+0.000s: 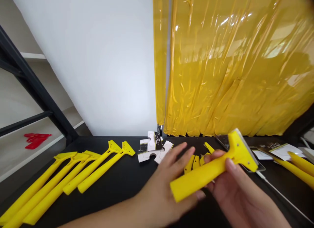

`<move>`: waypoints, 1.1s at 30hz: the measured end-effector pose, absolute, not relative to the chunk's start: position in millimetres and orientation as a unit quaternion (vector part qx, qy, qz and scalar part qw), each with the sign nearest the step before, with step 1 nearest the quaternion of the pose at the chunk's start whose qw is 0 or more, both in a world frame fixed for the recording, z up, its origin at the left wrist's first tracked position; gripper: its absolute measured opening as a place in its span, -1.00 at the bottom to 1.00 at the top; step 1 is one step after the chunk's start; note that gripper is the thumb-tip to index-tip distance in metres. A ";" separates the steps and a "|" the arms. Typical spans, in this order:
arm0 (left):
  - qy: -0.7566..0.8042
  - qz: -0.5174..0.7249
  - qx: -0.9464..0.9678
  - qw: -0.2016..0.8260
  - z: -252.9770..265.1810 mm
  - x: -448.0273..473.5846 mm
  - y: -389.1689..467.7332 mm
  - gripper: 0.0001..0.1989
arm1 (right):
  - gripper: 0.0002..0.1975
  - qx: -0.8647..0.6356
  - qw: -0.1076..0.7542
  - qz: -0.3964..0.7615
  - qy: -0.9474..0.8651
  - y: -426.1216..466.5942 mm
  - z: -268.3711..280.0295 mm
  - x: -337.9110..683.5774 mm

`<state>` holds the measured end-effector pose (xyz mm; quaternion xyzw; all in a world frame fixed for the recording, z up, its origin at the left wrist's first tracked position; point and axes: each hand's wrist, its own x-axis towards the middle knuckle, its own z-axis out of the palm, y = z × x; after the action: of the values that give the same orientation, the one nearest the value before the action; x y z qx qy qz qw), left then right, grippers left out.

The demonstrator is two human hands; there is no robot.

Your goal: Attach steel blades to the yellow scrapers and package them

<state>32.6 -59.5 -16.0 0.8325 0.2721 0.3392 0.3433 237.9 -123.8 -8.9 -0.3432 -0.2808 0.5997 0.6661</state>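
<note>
Pinched by the neck in my right hand (241,185) is a yellow scraper (201,179), its wide head tilted up to the right with a metal blade edge and two small screws. My left hand (160,185) is behind the free end of the handle, its fingers stretched out and apart; whether it touches the handle I cannot tell. Small yellow plastic pieces (192,164) lie on the table beyond my hands, partly hidden by them. On the left, several yellow scraper handles (98,172) rest side by side on the black table.
White and black cards (152,146) lie at the table's back. On the right are a phone (222,141), a white cable (282,193), more cards (284,151) and yellow handles (298,172). Yellow plastic film (220,74) hangs behind. A red item (36,140) lies on the left shelf.
</note>
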 end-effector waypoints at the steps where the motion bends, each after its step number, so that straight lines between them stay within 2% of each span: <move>1: 0.327 0.297 0.850 0.288 -18.1 26.8 -45.8 -0.17 | -0.75 -0.346 0.687 0.579 -0.271 -120.9 -6.8 244.3; 3: 0.430 0.197 0.867 0.154 -21.0 11.8 -17.0 -0.36 | -0.76 -0.354 0.707 0.555 -0.258 -116.5 -2.2 254.4; 5: 0.473 0.181 0.854 0.119 -22.9 -3.2 7.4 -0.41 | -0.77 -0.354 0.705 0.558 -0.257 -115.3 1.7 258.2; 8: 0.502 0.161 0.844 0.098 -23.9 -16.6 25.6 -0.43 | -0.76 -0.358 0.690 0.570 -0.267 -118.5 4.5 252.9; 12: 0.494 0.155 0.849 0.103 -16.6 -18.2 21.9 -0.64 | -0.74 -0.366 0.669 0.591 -0.264 -123.1 2.1 244.1; 15: 0.495 0.173 0.842 0.126 -4.7 -19.9 17.3 -0.71 | -0.73 -0.364 0.668 0.590 -0.271 -123.2 -1.6 244.5; 20: 0.506 0.254 0.800 0.199 21.9 -30.5 18.8 -0.74 | -0.71 -0.362 0.667 0.584 -0.288 -121.2 -3.0 247.0; 24: 0.483 0.324 0.744 0.330 35.9 -27.2 10.2 -0.75 | -0.74 -0.356 0.687 0.562 -0.292 -119.5 2.0 251.4; 29: 0.437 0.332 0.674 0.495 32.7 -7.6 -13.7 -0.74 | -0.82 -0.337 0.743 0.471 -0.337 -117.5 11.3 263.8; 33: 0.409 0.319 0.630 0.578 30.6 2.0 -28.2 -0.77 | -0.85 -0.341 0.740 0.426 -0.393 -118.0 9.3 266.7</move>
<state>2.0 -28.2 30.6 0.6297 0.4094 0.3193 0.5779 266.7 -118.0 9.3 -0.3412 -0.3934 0.4255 0.7401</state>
